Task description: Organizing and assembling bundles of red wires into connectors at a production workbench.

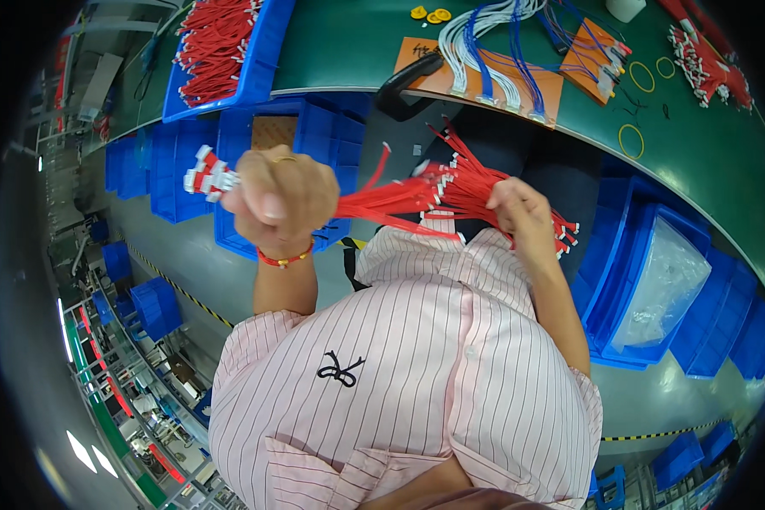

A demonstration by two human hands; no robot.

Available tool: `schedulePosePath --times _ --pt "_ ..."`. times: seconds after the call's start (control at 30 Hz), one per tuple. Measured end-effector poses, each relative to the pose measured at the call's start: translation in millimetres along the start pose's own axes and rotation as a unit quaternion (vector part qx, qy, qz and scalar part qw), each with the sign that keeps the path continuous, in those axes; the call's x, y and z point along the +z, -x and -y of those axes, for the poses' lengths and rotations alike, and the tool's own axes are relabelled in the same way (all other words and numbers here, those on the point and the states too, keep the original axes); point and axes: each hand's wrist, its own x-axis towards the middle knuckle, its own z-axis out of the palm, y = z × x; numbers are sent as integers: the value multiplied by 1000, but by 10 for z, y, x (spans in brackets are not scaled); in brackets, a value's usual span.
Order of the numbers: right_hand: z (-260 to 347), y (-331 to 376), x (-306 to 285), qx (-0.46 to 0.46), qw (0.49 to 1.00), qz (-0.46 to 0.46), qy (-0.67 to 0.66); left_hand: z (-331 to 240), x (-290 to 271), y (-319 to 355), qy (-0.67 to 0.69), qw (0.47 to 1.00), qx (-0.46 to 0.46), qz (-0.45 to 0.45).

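Observation:
My left hand point(285, 200) is closed in a fist around a bundle of red cables point(374, 204). White connectors point(208, 174) stick out past its thumb side, and the loose cable ends trail right across my lap. A larger pile of red cables point(467, 183) with small white ends lies on my lap, partly behind that bundle. My right hand point(523, 212) rests at the pile's right side, fingers curled and pinched on red cables; the exact strands between its fingertips are hidden.
Ahead is a green worktable point(340, 51) bearing a blue bin point(268, 59) of red cables, white and blue cables point(476, 51) on orange boards, yellow rings point(631, 141) and another red bundle point(714, 72). A black armrest-like bar point(408, 85) meets its edge. Blue bins point(620, 280) flank me.

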Motion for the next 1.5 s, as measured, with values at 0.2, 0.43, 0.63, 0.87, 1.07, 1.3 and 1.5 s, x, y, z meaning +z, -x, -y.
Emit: schedulePosePath --times 0.2,0.43,0.63,0.87,1.07,1.3,1.5 --pt "181 84 -102 18 998 -56 0 -1125 -291 -89 -242 964 108 -8" --pt "185 94 72 29 999 -7 12 -1523 -996 -1027 -816 576 18 -37" --pt "197 55 167 31 999 -5 9 -943 -2427 -610 -705 672 -225 -28" --pt "365 19 128 -26 995 -10 -99 -159 -1184 -425 -745 604 127 -252" --pt "360 -46 208 -14 996 27 -84 673 -249 8 -338 901 -221 -158" --pt "362 -80 193 173 952 98 -231 1021 -185 -120 -22 951 -259 -165" --pt "352 -64 79 194 948 42 -248 1217 -288 -39 38 927 -285 -241"
